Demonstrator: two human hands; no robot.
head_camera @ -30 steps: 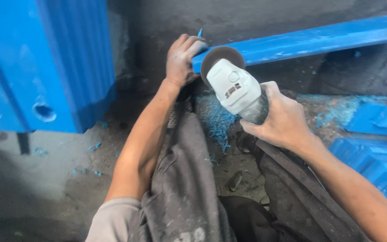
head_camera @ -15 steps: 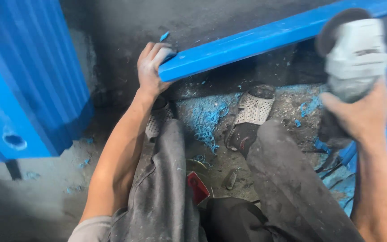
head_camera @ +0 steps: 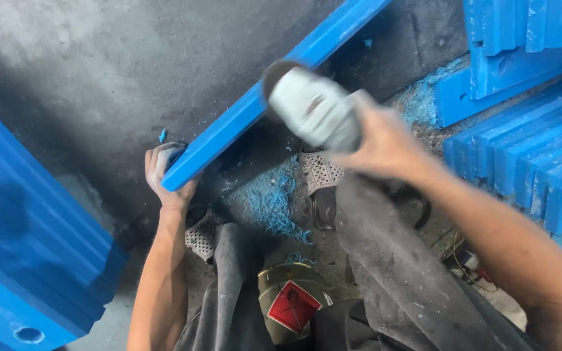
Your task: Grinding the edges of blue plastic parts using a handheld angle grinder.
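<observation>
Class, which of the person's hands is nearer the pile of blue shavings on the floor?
Left. The left hand grips the blue bar's end beside the blue shavings; the right hand holds the grinder above.

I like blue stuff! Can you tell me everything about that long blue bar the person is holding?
The long blue bar is straight and flat-sided, and looks like smooth plastic. It slants from lower left up to the top edge of the view, above the dark floor. The left hand grips its lower end. The grey grinder, held by the right hand, overlaps its middle.

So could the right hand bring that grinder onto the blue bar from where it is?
Probably yes. The right hand holds the grinder right beside the blue bar, nothing between them, while the left hand grips the bar's near end.
</observation>
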